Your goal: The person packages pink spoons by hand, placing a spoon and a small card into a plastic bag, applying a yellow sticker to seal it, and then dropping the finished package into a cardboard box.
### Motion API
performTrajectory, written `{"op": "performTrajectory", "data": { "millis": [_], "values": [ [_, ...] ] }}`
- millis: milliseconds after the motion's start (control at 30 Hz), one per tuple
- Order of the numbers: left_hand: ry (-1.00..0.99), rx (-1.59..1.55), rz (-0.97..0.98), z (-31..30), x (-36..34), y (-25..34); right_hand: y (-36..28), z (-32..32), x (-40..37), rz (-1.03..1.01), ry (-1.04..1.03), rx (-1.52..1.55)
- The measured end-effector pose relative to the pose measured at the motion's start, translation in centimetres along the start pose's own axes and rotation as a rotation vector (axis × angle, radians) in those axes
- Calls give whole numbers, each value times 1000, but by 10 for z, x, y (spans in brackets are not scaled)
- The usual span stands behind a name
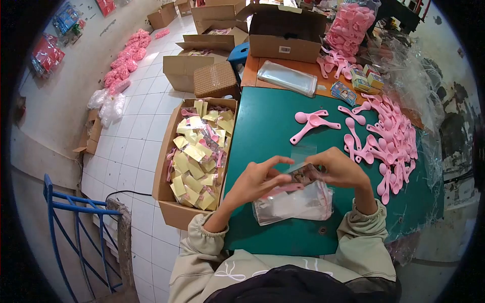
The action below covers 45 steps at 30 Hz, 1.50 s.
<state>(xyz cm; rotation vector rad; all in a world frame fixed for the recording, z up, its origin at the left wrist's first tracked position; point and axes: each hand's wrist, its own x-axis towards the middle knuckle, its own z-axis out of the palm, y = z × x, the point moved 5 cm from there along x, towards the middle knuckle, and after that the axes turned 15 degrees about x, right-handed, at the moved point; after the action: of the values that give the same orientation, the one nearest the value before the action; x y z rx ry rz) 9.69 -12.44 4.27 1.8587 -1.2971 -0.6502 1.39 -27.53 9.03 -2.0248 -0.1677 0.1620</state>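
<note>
Both hands are over a stack of clear plastic bags (293, 207) on the green table (262, 136). My right hand (338, 167) pinches a small printed card (304, 174) and a clear bag (303, 151) around it. At the card's left side, my left hand (262, 178) has its thumb and index finger apart, beside a pink spoon (283, 190) that is partly hidden and blurred. Whether this hand grips the spoon is unclear. Farther up the table lie a few loose pink spoons (316, 121).
At the right spreads a pile of pink spoons (386, 136). A carton of packed bags (199, 156) stands left of the table. Behind are clear sleeves (287, 78), cards (343, 93), small boxes (366, 80) and an open carton (287, 35).
</note>
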Motion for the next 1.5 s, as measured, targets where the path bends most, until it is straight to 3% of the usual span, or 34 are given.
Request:
{"op": "performTrajectory", "data": {
  "millis": [167, 267, 400, 600, 700, 800, 900, 933, 967, 1067, 1300, 1500],
  "values": [
    [-22, -161, 85, -9, -25, -20, 22, -12, 3, 156, 142, 189],
    [77, -364, -19, -12, -34, -28, 28, -10, 5, 201, 74, 256],
    [102, -360, -12, -17, -35, -17, 10, -5, 3, 233, 82, 553],
    [42, -370, 0, -11, -31, -8, 17, -12, -2, 206, 110, 458],
    [253, 70, -127, -15, -30, -9, 16, -18, -4, 135, 236, 427],
    [251, -288, -198, 6, -28, -33, 0, -19, -5, -22, 544, 192],
    [-2, -831, -270, 32, -27, -33, -8, 6, 0, -177, 336, -208],
    [-25, -844, -287, 36, -28, -34, -10, 16, 1, -262, 257, -352],
    [-48, -857, -305, 40, -30, -37, -6, 25, 0, -109, 112, -293],
    [-60, -824, -310, 43, -37, -39, -3, 36, 3, 24, 91, -227],
    [-48, -720, -312, 53, -54, -31, 11, 66, 7, -32, -68, -265],
    [25, -629, -272, 56, -56, -36, 12, 76, 7, -70, -53, -260]
  ]
}}
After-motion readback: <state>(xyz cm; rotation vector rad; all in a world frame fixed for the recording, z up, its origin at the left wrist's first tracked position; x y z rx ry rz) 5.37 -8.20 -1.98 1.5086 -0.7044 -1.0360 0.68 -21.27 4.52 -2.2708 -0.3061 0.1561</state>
